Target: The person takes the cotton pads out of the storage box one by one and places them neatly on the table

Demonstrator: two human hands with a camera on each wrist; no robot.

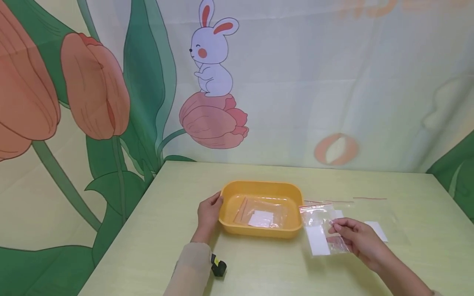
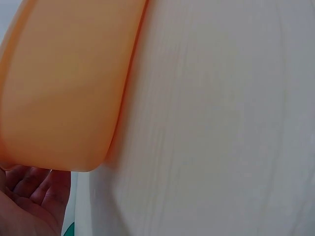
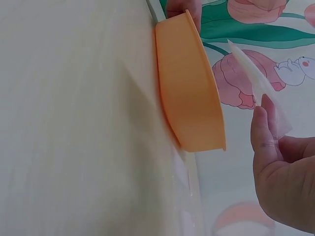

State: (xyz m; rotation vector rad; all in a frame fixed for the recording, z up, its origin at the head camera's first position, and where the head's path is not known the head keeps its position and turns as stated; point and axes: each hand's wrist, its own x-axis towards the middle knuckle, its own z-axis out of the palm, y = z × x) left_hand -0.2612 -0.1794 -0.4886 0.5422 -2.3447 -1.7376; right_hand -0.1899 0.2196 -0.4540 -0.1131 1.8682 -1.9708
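A yellow plastic tray [image 1: 261,233] stands on the table, seen from its side in the right wrist view. My left hand [image 1: 209,214] holds the tray's left end at the rim; in the left wrist view its fingers [image 2: 51,194] are partly behind the tray wall. Inside the tray lie clear zip bags [image 1: 279,209] with a white patch. My right hand [image 1: 359,240] pinches a clear red-topped zip bag [image 1: 320,218] with a white rectangle, raised above the table just right of the tray. That bag appears nearly edge-on in the right wrist view.
More clear zip bags [image 1: 394,226] with red strips and white patches lie on the table [image 1: 148,255] behind my right hand. A small black object with a yellow mark [image 1: 218,266] is by my left sleeve. A printed curtain [image 1: 289,102] hangs behind the table.
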